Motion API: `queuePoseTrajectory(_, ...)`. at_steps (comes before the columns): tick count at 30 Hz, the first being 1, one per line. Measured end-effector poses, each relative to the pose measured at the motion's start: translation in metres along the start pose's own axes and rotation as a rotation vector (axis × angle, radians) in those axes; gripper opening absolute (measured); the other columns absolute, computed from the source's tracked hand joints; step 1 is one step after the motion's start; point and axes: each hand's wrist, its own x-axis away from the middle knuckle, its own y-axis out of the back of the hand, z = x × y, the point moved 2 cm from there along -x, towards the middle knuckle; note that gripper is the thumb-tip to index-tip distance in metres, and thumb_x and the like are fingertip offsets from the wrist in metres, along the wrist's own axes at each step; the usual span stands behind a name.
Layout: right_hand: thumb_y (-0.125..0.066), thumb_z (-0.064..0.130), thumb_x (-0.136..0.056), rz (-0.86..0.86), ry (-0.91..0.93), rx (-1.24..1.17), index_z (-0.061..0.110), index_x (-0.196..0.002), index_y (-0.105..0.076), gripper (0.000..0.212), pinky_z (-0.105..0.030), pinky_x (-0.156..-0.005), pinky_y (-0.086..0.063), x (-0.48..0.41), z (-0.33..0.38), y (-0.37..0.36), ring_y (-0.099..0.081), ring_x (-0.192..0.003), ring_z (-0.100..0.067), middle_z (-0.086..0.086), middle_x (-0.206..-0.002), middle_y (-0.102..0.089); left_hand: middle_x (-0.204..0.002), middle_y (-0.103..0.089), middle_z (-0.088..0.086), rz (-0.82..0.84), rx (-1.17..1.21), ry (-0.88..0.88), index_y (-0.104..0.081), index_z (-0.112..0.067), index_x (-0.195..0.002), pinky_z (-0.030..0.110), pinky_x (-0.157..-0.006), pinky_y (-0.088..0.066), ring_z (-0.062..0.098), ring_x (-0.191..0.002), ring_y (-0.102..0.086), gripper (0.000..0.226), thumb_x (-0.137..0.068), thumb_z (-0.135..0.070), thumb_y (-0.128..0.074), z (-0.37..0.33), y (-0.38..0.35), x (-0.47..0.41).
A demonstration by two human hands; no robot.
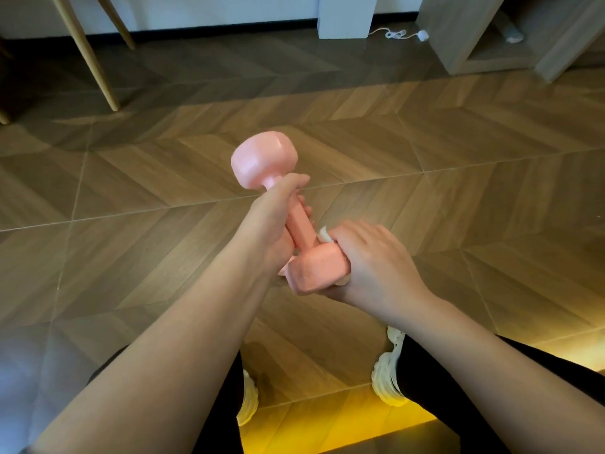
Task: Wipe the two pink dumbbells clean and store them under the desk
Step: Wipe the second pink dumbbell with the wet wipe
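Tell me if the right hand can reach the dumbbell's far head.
Probably yes: the far head is bare beyond the left hand on the handle, and nothing lies between it and the right hand.

Soft, rather dim indoor light is falling on the wooden floor [458, 165], which is looking darker toward the far wall [196, 11]. A warm yellow glow is spreading along the bottom edge; a cool bluish cast is washing the lower left corner. A faint sheen is showing on the pink dumbbell [299, 226]. The right hand [370, 257] is showing slight blur, and floor lines are bending near the edges.
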Motion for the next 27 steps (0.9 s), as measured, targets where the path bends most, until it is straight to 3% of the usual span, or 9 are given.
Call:
queuePoseTrajectory(3, -0.09, 0.047, -0.053, 0.001, 0.03, -0.075, 0.02, -0.086, -0.054, 0.056, -0.022, -0.063, -0.02, 0.001, 0.006, 0.004, -0.047, -0.079, -0.012, 0.012, -0.08, -0.05, -0.053, -0.041, -0.006, 0.061, 0.006, 0.053, -0.048, -0.021, -0.069, 0.025, -0.05, -0.034, 0.011, -0.048, -0.037, 0.026, -0.087, -0.026, -0.065, -0.003, 0.0, 0.003)
queuePoseTrajectory(7, -0.086, 0.046, -0.058, 0.046, -0.006, -0.182, 0.037, -0.086, -0.038, 0.057, -0.015, -0.06, -0.025, 0.0, 0.005, 0.011, -0.037, -0.076, -0.003, 0.024, -0.081, -0.035, -0.053, -0.04, -0.005, 0.118, 0.07, 0.023, -0.045, -0.021, -0.065, 0.025, -0.051, -0.031, 0.011, -0.047, -0.035, 0.029, -0.087, -0.027, -0.064, -0.006, -0.002, 0.006)
queuePoseTrajectory(11, -0.084, 0.04, -0.064, 0.127, -0.016, -0.154, 0.032, -0.092, -0.049, 0.046, -0.025, -0.065, -0.03, 0.001, 0.004, 0.013, -0.046, -0.081, -0.009, 0.021, -0.083, -0.047, -0.054, -0.039, -0.003, 0.06, 0.037, 0.01, -0.045, -0.019, -0.059, 0.023, -0.048, -0.033, 0.012, -0.046, -0.037, 0.034, -0.088, -0.026, -0.062, -0.004, -0.003, 0.007)
queuePoseTrajectory(14, -0.089, 0.036, -0.061, 0.097, -0.015, -0.269, 0.03, -0.108, -0.051, 0.061, -0.033, -0.074, -0.044, 0.003, 0.009, 0.017, -0.053, -0.093, -0.009, 0.01, -0.106, -0.064, -0.054, -0.037, -0.003, 0.05, 0.03, 0.01, -0.043, -0.019, -0.065, 0.023, -0.046, -0.032, 0.012, -0.045, -0.035, 0.031, -0.088, -0.028, -0.061, -0.006, -0.006, 0.01)
queuePoseTrajectory(16, -0.089, 0.034, -0.062, 0.057, 0.01, -0.362, 0.023, -0.116, -0.056, 0.064, -0.038, -0.086, -0.049, 0.004, 0.011, 0.024, -0.055, -0.107, -0.012, 0.003, -0.118, -0.061, -0.055, -0.035, -0.003, 0.073, 0.076, 0.02, -0.04, -0.018, -0.067, 0.021, -0.044, -0.03, 0.011, -0.044, -0.034, 0.032, -0.09, -0.029, -0.058, -0.009, -0.007, 0.012)
queuePoseTrajectory(21, -0.09, 0.021, -0.068, 0.071, 0.104, -0.438, 0.008, -0.123, -0.061, 0.063, -0.01, -0.098, -0.035, 0.002, 0.011, 0.034, -0.049, -0.114, -0.003, 0.008, -0.121, -0.048, -0.054, -0.034, -0.004, 0.114, 0.193, 0.067, -0.036, -0.019, -0.069, 0.018, -0.042, -0.032, 0.01, -0.045, -0.033, 0.031, -0.091, -0.028, -0.055, -0.011, -0.004, 0.014)
queuePoseTrajectory(24, -0.092, 0.023, -0.063, 0.125, 0.096, -0.432, 0.008, -0.119, -0.062, 0.065, -0.006, -0.095, -0.032, 0.002, 0.01, 0.034, -0.044, -0.11, 0.007, 0.013, -0.117, -0.047, -0.053, -0.032, -0.004, 0.151, 0.159, 0.045, -0.037, -0.019, -0.065, 0.019, -0.041, -0.03, 0.01, -0.044, -0.031, 0.032, -0.091, -0.029, -0.054, -0.011, -0.005, 0.015)
queuePoseTrajectory(27, -0.094, 0.036, -0.057, 0.156, 0.039, -0.405, 0.019, -0.107, -0.059, 0.064, -0.006, -0.081, -0.034, 0.001, 0.008, 0.034, -0.045, -0.094, 0.014, 0.028, -0.101, -0.045, -0.052, -0.03, -0.005, 0.232, 0.116, 0.006, -0.039, -0.019, -0.058, 0.021, -0.04, -0.027, 0.01, -0.043, -0.028, 0.036, -0.09, -0.028, -0.054, -0.011, -0.006, 0.016)
